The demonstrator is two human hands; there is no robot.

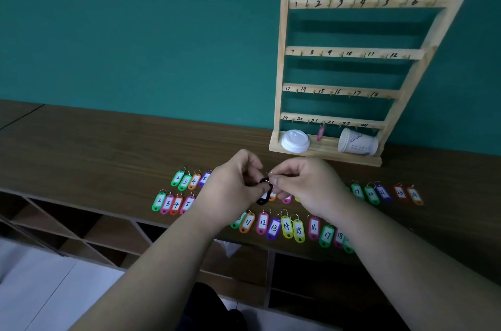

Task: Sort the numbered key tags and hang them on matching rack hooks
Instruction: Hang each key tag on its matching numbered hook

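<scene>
As L hand point(238, 181), R hand point(306, 185) pinch blk tag point(263, 198), cups point(357, 142) crowd rack point(280, 59).

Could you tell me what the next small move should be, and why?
Probably tilt the black tag so its label shows: the left hand and right hand pinch it, its number is hidden, and the rack hooks are numbered.

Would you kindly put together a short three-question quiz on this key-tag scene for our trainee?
1. True or false: several tags hang on the top rail of the rack.
2. What colour is the held tag, pinched by the left hand and right hand? A green, B black, C yellow.
3. Fill in: exactly ___ tag hangs on the rack, on its bottom rail.
Key: 1 false; 2 B; 3 one, the pink tag.
</scene>
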